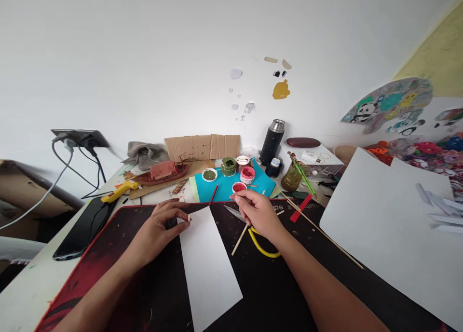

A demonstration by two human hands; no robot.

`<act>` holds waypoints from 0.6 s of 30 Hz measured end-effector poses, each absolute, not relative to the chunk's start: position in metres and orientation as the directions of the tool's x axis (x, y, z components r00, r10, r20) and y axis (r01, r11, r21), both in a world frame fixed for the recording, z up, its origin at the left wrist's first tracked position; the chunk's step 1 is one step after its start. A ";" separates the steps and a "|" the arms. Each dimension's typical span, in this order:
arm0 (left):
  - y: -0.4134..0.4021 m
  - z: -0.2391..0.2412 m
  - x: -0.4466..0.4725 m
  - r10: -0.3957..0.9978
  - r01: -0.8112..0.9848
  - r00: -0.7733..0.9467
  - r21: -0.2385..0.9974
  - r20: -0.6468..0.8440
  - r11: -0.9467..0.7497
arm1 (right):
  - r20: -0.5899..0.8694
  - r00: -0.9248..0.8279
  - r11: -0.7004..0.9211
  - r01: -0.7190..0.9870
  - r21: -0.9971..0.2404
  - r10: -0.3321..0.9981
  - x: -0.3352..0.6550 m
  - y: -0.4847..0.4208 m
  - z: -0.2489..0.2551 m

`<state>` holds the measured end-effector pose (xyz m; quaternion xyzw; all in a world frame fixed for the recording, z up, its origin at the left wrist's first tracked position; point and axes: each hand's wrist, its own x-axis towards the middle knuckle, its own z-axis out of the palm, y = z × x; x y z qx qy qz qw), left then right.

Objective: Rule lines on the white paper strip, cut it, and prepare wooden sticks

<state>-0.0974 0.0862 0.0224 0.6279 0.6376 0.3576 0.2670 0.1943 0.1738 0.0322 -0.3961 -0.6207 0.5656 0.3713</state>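
My left hand (162, 228) pinches a small pale piece (189, 217) between thumb and fingers, over the top end of a long white paper strip (210, 269). What kind of piece it is cannot be made out. My right hand (257, 211) hovers to the right, its thumb and fingers curled together; anything between them is too small to tell. Under that hand are scissors with yellow handles (265, 251), partly hidden by it, blades pointing up and left. A thin wooden stick (238, 241) crosses beneath them. A red-handled brush (213, 195) lies near the strip's top end.
Paint pots (228, 166) stand on blue paper (202, 191) behind the mat. Left are a model boat (162, 173), a yellow glue gun (118, 191) and a phone (85, 230). A black flask (272, 144), brush jar (290, 180), long stick (336, 245) and white sheets (379, 240) occupy the right.
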 end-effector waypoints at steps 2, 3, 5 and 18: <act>0.087 0.019 -0.099 0.992 0.619 -0.067 0.785 0.106 -0.042 | 0.007 -0.418 0.051 0.095 -0.994 0.908 0.193 0.173 0.031; 0.087 0.018 -0.100 0.992 0.621 -0.069 0.783 0.104 -0.039 | 0.005 -0.421 0.054 0.106 -0.993 0.907 0.193 0.173 0.031; 0.087 0.018 -0.102 0.992 0.622 -0.076 0.783 0.103 -0.033 | 0.002 -0.424 0.058 0.120 -0.991 0.906 0.193 0.172 0.030; 0.086 0.029 -0.101 0.992 0.596 -0.103 0.803 0.075 0.001 | 0.022 -0.451 0.105 0.160 -0.981 0.892 0.191 0.169 0.032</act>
